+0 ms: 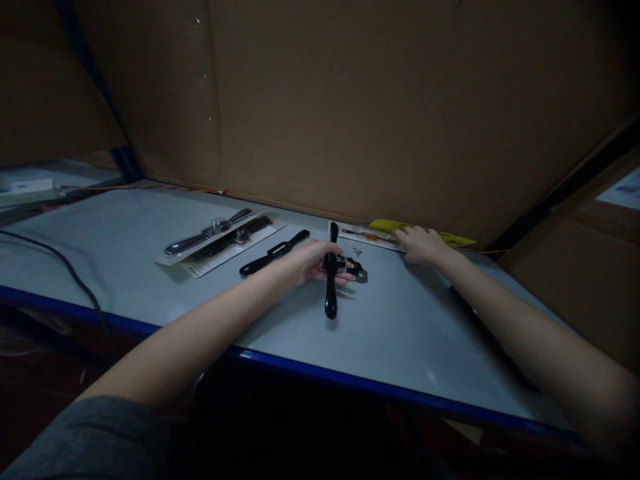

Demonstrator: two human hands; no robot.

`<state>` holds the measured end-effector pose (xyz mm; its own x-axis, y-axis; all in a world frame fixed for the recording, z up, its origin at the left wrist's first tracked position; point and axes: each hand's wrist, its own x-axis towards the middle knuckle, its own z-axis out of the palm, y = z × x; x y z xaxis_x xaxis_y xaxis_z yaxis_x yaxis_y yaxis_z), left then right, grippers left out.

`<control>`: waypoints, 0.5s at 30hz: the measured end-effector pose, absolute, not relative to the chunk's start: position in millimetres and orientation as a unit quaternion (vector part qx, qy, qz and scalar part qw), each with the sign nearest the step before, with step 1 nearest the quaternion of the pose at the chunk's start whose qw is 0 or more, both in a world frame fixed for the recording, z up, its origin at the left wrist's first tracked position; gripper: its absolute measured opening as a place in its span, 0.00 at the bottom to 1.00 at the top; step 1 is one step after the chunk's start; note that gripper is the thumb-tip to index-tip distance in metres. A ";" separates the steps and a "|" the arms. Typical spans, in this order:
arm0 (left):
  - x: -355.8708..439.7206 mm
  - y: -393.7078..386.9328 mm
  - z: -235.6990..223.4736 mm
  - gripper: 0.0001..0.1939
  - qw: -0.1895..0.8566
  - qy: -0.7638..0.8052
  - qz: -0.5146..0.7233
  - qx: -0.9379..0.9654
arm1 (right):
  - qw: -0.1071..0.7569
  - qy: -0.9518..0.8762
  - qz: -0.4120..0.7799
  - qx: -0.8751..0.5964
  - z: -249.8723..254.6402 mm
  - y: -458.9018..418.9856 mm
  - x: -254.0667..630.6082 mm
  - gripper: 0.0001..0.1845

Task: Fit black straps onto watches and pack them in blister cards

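My left hand (315,261) is at the middle of the grey table and grips a black two-handled spokeshave (331,270), whose handles run front to back. Just beyond the tool's body lies a flat black metal part (358,271), and a few tiny metal pieces (357,252) sit past it. My right hand (423,245) rests on a packaged tool card with a yellow end (385,233) at the table's back edge. A loose black spokeshave (274,253) lies left of my left hand, beyond it two spokeshaves on backing cards (223,243).
The grey table (400,333) has a blue front edge, with a cardboard wall behind it. A black cable (65,263) lies at the left, and thin orange wires follow the back edge. A long dark strip (487,333) runs beneath my right forearm. Cardboard panels stand at the right.
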<state>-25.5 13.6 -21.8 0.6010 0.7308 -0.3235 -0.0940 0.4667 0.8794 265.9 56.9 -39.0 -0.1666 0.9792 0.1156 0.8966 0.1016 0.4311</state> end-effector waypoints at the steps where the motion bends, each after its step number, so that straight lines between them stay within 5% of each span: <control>1: -25.2 13.6 -22.0 0.15 0.777 0.359 0.262 0.446 | 0.102 0.734 0.202 0.640 -39.5 58.4 267.9 0.30; 15: -23.6 15.4 -22.4 0.19 0.820 0.332 0.225 0.409 | -0.010 0.755 0.201 0.624 -0.1 35.6 273.6 0.19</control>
